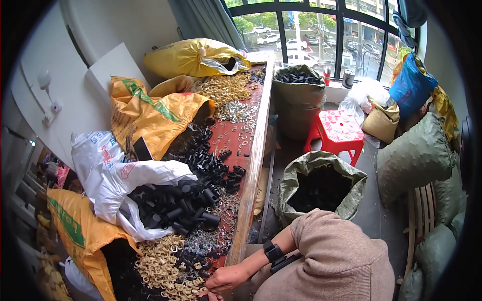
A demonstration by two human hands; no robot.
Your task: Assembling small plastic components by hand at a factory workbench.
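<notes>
My right hand (229, 277), with a black watch (274, 252) on its wrist, is at the table's near edge. Its fingers are pinched together, and whatever they grip is too small to make out. Just below it, my left hand (215, 296) shows only in part at the lower edge of the picture. A dark piece is by its fingers, but I cannot tell whether it is held. Beside both hands lies a heap of beige ring-shaped pieces (155, 263). Small black pieces and clear or silvery clips (206, 241) lie next to the heap.
Sacks spill black cylindrical parts (186, 205) onto the red table (233, 143), which has a wooden edge. To its right stand an open green sack (321, 159) holding dark contents and a red stool (337, 131). Stuffed sacks (414, 155) line the right side.
</notes>
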